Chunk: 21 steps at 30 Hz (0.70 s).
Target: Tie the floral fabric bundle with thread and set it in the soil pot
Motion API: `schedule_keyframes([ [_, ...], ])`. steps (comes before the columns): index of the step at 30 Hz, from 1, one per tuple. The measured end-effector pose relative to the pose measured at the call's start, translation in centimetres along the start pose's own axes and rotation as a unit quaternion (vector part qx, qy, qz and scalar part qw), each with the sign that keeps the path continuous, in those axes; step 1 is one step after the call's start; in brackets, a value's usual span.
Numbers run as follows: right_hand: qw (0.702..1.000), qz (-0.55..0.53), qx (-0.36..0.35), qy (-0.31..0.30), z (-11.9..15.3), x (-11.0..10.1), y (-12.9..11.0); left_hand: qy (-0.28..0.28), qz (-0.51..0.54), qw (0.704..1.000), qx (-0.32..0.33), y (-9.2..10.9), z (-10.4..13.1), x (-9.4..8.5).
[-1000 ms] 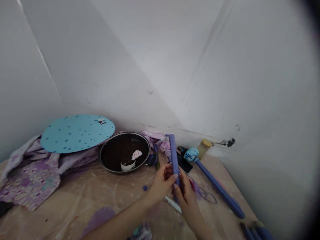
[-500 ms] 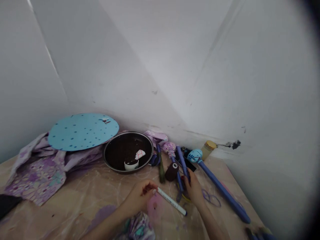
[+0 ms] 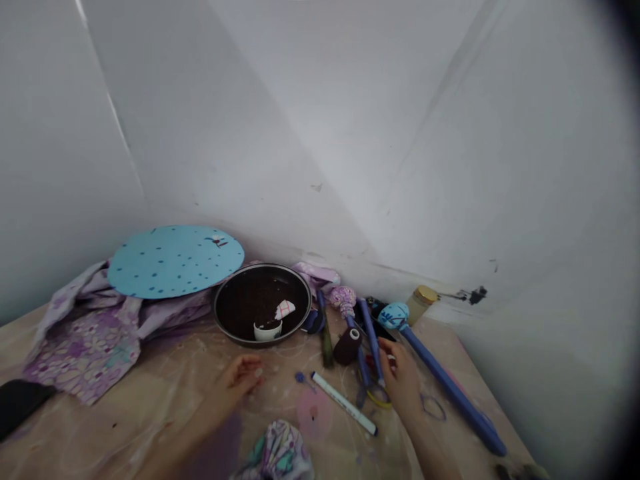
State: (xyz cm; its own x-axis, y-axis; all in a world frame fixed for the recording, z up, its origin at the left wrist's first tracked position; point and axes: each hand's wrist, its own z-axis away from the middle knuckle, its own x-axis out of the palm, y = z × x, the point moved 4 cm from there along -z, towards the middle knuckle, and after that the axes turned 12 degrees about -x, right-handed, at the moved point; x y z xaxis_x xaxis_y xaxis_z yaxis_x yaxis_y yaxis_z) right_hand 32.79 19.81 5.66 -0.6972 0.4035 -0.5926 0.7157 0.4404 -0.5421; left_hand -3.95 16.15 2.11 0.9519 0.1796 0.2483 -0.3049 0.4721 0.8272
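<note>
My left hand (image 3: 243, 375) is over the table, left of a white marker pen (image 3: 344, 404) with dark ends. Its fingers are loosely curled, thumb a little apart, and no object shows in them. My right hand (image 3: 403, 377) is beside a blue-wrapped stick (image 3: 371, 337) and yellow-handled scissors (image 3: 379, 399). Its fingers are bent inward around something small and pale that I cannot make out. A dark thread spool (image 3: 347, 346) lies left of that stick. Between the left hand and the marker is a small blue flower-like piece (image 3: 300, 377).
A dark round pan (image 3: 240, 303) holds a white cup (image 3: 268, 330) and a white piece. A blue spotted oval board (image 3: 175, 263) rests on purple floral cloth (image 3: 95, 347). A long blue stick with a padded head (image 3: 450, 387) and a gold-lidded jar (image 3: 421, 303) are on the right. Bunched cloth (image 3: 280, 453) lies in front.
My left hand has let go of the marker's end and moved left; the marker lies on the table. My right hand has shifted slightly along the blue-wrapped stick. The view has turned slightly left.
</note>
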Motion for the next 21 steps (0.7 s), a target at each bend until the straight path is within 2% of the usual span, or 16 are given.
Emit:
schedule_keyframes([
  [2, 1.000, -0.021, -0.017, 0.008, 0.5, -0.3, -2.3, 0.052, 0.056, 0.997, -0.005, -0.1, -0.5, -1.7],
  [4, 0.998, -0.044, -0.036, -0.012, 1.1, 0.2, -4.7, 0.087, 0.101, 0.991, -0.009, 0.1, -1.3, -2.9],
  [7, 0.992, -0.084, -0.068, -0.066, 1.9, 2.3, -8.1, 0.120, 0.137, 0.983, -0.016, 1.3, -2.6, -3.9],
  [10, 0.978, -0.123, -0.101, -0.132, 2.3, 4.9, -10.7, 0.127, 0.140, 0.982, -0.026, 3.0, -4.0, -3.9],
  [15, 0.968, -0.138, -0.107, -0.181, 2.2, 7.7, -12.3, 0.136, 0.136, 0.980, -0.054, 4.8, -5.1, -3.2],
  [18, 0.966, -0.140, -0.105, -0.192, 2.4, 8.1, -12.4, 0.139, 0.144, 0.978, -0.061, 5.2, -5.0, -2.8],
  [21, 0.969, -0.131, -0.096, -0.188, 2.7, 7.6, -11.7, 0.132, 0.152, 0.978, -0.058, 5.3, -4.7, -2.6],
])
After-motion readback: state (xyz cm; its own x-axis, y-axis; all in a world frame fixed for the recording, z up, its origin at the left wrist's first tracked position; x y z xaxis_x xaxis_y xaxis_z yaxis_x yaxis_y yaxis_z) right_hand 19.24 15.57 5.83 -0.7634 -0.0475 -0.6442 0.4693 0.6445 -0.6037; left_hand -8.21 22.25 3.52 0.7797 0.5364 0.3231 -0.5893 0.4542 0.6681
